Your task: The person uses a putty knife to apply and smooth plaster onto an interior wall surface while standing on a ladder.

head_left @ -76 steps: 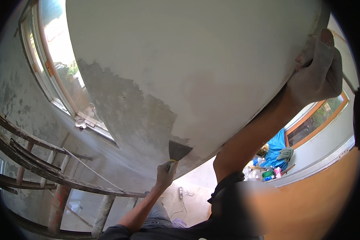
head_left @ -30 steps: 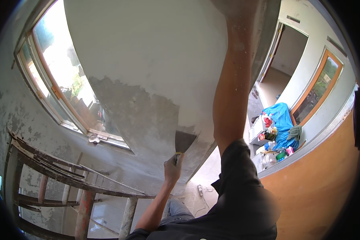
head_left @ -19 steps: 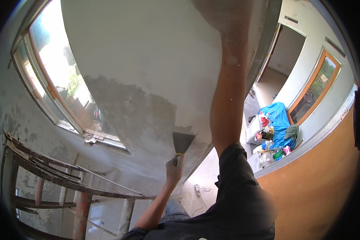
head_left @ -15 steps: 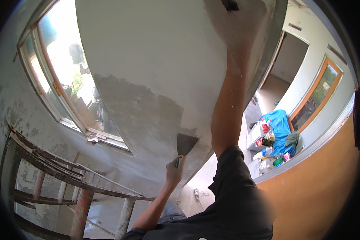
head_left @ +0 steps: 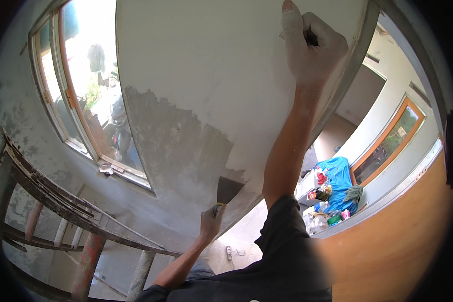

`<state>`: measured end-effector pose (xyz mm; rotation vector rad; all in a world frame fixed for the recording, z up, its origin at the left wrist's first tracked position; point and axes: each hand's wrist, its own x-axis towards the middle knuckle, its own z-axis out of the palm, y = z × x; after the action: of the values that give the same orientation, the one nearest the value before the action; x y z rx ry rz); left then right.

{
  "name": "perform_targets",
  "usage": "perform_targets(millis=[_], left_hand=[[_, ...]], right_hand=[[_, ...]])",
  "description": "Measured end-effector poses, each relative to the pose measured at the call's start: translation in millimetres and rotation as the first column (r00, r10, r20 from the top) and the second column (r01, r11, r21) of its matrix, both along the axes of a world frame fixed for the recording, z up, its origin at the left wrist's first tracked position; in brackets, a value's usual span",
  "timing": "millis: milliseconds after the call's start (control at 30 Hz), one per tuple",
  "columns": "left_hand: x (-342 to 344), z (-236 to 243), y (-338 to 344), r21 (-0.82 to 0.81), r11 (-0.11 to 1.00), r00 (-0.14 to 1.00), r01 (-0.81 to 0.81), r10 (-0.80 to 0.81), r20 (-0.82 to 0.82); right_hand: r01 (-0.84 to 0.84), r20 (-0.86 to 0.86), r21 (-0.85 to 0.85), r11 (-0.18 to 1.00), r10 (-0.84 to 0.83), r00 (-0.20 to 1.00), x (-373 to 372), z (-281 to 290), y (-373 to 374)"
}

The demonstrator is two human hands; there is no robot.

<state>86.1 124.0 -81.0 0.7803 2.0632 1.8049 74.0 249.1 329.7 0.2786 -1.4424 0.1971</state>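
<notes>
My left hand is low in the middle, closed around the handle of a putty knife. Its wide dark blade rests against the wall at the edge where fresh white coat meets the bare grey patch. High above, my right hand reaches up on a straight arm. It presses on the white part of the wall, fingers curled around a small dark tool that is mostly hidden by the fingers.
A window with a wooden frame is left of the wall panel. A rough wooden scaffold crosses the lower left. At right are a doorway and a blue cloth with several small containers.
The view has tilted up, so my right hand and its dark tool now show fully near the top. My left hand keeps the putty knife at the grey patch's edge.
</notes>
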Motion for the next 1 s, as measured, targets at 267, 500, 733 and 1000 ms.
perform_targets(millis=[267, 500, 733, 1000], left_hand=[[-8.7, -22.3, 8.5, 0.066, 0.998, 0.998, -0.009, 0.013, -0.058], [-8.8, -3.3, 17.0, 0.069, 0.997, 0.999, 0.031, -0.029, -0.033], [0.7, 6.3, 3.6, 0.013, 1.000, 0.999, -0.010, 0.009, 0.035], [6.8, -12.9, 1.2, 0.022, 1.000, 0.991, 0.014, -0.017, 0.132]], right_hand=[[0.031, 0.009, -0.044, 0.999, -0.030, 0.999, -1.8, -4.4, -3.3], [0.004, 0.024, -0.003, 1.000, -0.004, 1.000, 2.2, -1.1, 4.7], [0.067, 0.062, 0.047, 0.997, -0.069, 0.996, -4.9, -2.5, -0.9], [0.068, 0.167, 0.071, 0.995, -0.080, 0.983, -14.6, -9.6, -14.8]])
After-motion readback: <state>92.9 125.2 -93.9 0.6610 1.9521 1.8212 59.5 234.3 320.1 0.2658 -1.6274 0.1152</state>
